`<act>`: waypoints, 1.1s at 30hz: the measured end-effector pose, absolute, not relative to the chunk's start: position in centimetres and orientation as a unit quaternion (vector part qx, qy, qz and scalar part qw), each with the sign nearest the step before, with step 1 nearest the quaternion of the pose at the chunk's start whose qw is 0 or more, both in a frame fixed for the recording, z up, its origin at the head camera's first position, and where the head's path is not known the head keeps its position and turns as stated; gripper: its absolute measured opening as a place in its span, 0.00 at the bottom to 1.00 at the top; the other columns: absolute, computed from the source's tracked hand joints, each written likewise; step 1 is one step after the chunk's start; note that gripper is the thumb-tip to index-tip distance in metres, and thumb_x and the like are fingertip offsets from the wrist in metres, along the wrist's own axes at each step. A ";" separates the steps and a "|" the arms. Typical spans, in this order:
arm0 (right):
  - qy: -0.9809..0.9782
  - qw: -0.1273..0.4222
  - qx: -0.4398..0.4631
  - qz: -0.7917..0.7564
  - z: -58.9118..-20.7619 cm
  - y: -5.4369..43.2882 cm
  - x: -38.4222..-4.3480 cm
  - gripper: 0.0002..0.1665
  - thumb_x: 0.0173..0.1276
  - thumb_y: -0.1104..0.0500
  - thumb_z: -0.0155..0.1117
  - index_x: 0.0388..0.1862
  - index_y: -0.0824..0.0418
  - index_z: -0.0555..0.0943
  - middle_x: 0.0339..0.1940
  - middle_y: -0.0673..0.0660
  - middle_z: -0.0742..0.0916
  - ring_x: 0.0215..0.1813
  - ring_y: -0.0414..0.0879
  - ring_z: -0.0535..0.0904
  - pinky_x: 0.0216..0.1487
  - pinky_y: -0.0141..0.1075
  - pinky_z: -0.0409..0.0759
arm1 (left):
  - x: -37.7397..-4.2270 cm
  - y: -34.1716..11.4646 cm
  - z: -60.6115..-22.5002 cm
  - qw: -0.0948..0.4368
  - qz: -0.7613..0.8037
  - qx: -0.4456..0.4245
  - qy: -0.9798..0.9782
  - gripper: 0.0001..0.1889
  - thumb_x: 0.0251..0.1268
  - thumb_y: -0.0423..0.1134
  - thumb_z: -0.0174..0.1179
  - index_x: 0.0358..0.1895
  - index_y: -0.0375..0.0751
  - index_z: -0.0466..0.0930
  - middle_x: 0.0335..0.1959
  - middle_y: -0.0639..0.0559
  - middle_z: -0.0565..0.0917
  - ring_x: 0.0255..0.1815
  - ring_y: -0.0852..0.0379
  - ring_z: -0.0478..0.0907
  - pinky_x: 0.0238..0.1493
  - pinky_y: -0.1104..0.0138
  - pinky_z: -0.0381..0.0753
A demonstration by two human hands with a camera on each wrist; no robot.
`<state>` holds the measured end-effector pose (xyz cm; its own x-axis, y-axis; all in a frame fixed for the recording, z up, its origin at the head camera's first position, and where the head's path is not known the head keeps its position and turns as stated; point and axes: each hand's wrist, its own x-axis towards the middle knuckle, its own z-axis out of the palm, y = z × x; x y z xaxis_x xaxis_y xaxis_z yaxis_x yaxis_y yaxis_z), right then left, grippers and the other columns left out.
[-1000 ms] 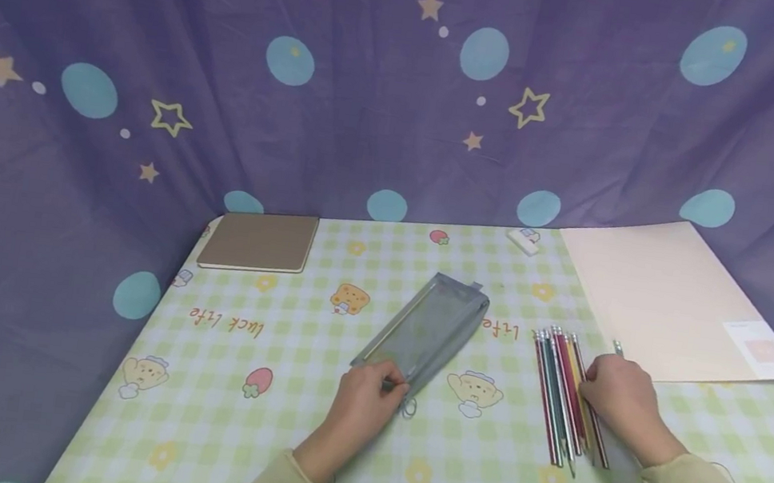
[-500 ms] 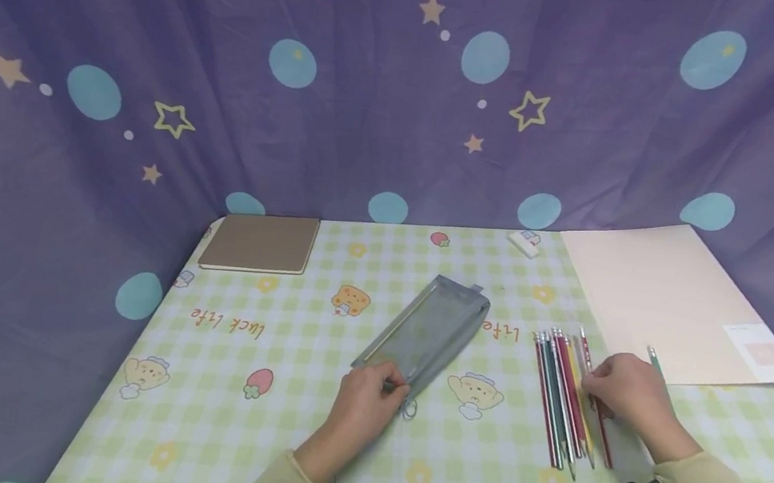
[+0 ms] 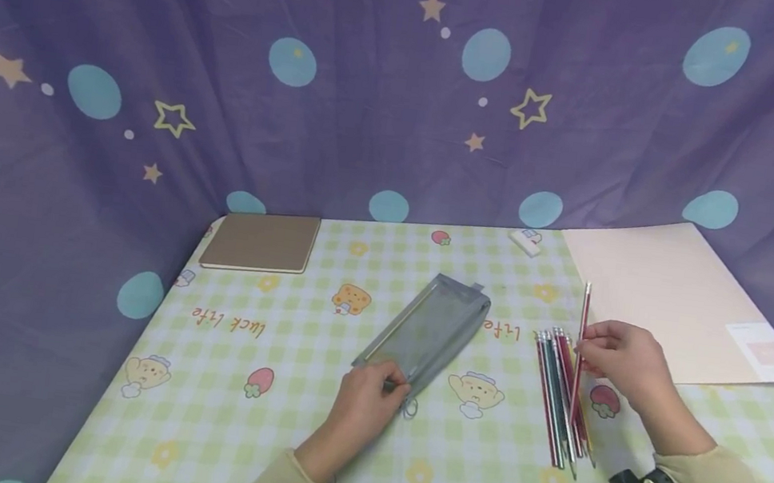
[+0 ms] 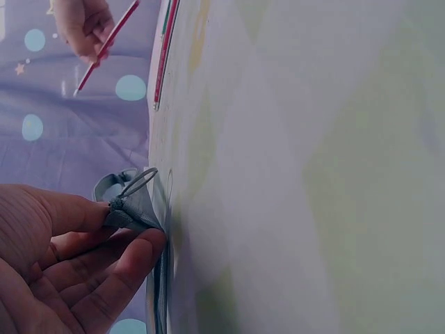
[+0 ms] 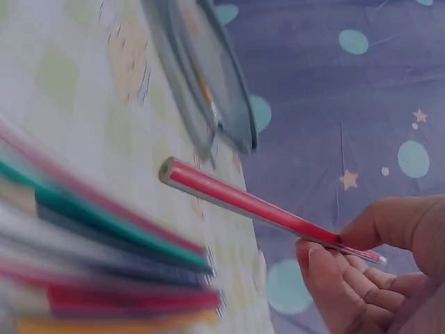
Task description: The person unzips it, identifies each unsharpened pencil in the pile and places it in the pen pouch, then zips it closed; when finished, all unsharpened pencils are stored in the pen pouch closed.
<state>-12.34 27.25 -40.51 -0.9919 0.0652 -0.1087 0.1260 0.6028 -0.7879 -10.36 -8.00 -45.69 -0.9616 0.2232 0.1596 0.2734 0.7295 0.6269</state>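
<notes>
My left hand (image 3: pixel 371 401) pinches the near end of a grey see-through pencil case (image 3: pixel 428 323) lying on the table; in the left wrist view the thumb and fingers hold its corner beside a cord loop (image 4: pixel 142 179). Something thin and yellowish shows through the case in the right wrist view. My right hand (image 3: pixel 626 359) pinches a red striped pencil (image 3: pixel 585 306) between thumb and fingers, raised over a bunch of pencils (image 3: pixel 556 399). The right wrist view shows its flat, unsharpened end (image 5: pixel 167 170) pointing away from the fingers. The bunch holds several red, green, white and yellow pencils.
A brown notebook (image 3: pixel 260 242) lies at the far left. At the back sits a white eraser (image 3: pixel 525 242). A large cream folder (image 3: pixel 662 299) covers the far right. The checkered tablecloth (image 3: pixel 190 427) ends at a purple curtain (image 3: pixel 343 123).
My right hand has lifted the red pencil from the bunch's right side and swung it left over the others. A green pencil beside that hand no longer shows. The left hand stays put.
</notes>
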 end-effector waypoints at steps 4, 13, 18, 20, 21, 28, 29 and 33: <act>0.847 0.032 0.047 -0.529 -40.9 25.9 -12.7 0.18 0.71 0.63 0.58 0.51 0.78 0.72 0.38 0.65 0.87 0.31 0.45 0.85 0.36 0.39 0.84 | -10.4 -7.9 -45.7 0.036 -0.344 -0.130 -0.929 0.06 0.57 0.37 0.69 0.26 0.49 0.82 0.22 0.60 0.82 0.17 0.68 0.68 0.25 0.70 0.70; 0.739 0.055 0.035 -0.670 -42.6 22.2 -13.8 0.11 0.74 0.68 0.53 0.47 0.76 0.66 0.35 0.59 0.87 0.34 0.41 0.85 0.40 0.36 0.83 | -10.3 -7.9 -45.6 0.037 -0.345 -0.129 -0.929 0.06 0.57 0.37 0.70 0.26 0.49 0.82 0.24 0.59 0.84 0.20 0.67 0.71 0.27 0.69 0.72; 0.696 0.069 0.048 -0.713 -43.2 20.2 -14.2 0.10 0.74 0.69 0.51 0.47 0.75 0.64 0.34 0.60 0.88 0.34 0.41 0.86 0.40 0.34 0.83 | -10.2 -7.9 -45.5 0.042 -0.346 -0.128 -0.928 0.06 0.56 0.37 0.70 0.26 0.49 0.83 0.25 0.59 0.84 0.20 0.68 0.71 0.27 0.70 0.72; 0.688 0.069 0.056 -0.721 -43.5 19.5 -14.4 0.10 0.74 0.68 0.52 0.47 0.75 0.64 0.34 0.59 0.88 0.34 0.41 0.86 0.40 0.34 0.83 | -10.2 -7.8 -45.5 0.045 -0.345 -0.128 -0.929 0.06 0.56 0.37 0.70 0.25 0.49 0.82 0.24 0.59 0.84 0.20 0.68 0.71 0.27 0.70 0.72; 0.683 0.070 0.059 -0.725 -43.6 19.2 -14.5 0.10 0.74 0.68 0.52 0.47 0.74 0.64 0.34 0.59 0.88 0.34 0.41 0.86 0.40 0.33 0.83 | -10.2 -7.8 -45.5 0.048 -0.343 -0.128 -0.929 0.06 0.56 0.37 0.70 0.25 0.49 0.82 0.24 0.59 0.84 0.20 0.68 0.71 0.27 0.70 0.71; 0.645 0.088 0.088 -0.754 -44.8 16.6 -15.1 0.09 0.74 0.69 0.53 0.47 0.73 0.65 0.31 0.58 0.87 0.32 0.43 0.86 0.40 0.34 0.83 | -10.1 -7.7 -45.5 0.057 -0.336 -0.124 -0.932 0.07 0.55 0.37 0.71 0.24 0.50 0.82 0.24 0.60 0.83 0.21 0.67 0.71 0.26 0.70 0.71; 0.645 0.091 0.093 -0.753 -44.9 16.3 -15.2 0.10 0.74 0.68 0.53 0.47 0.73 0.65 0.30 0.58 0.87 0.32 0.43 0.86 0.40 0.34 0.83 | -10.1 -7.7 -45.5 0.057 -0.337 -0.123 -0.932 0.07 0.55 0.37 0.71 0.24 0.50 0.82 0.24 0.60 0.83 0.21 0.67 0.71 0.26 0.70 0.71; 0.630 0.105 0.104 -0.762 -45.2 15.0 -15.3 0.11 0.74 0.69 0.52 0.49 0.74 0.64 0.30 0.59 0.86 0.32 0.44 0.86 0.41 0.36 0.83 | -10.0 -7.6 -45.5 0.056 -0.340 -0.121 -0.931 0.07 0.55 0.36 0.71 0.24 0.49 0.82 0.24 0.60 0.83 0.22 0.68 0.73 0.27 0.70 0.72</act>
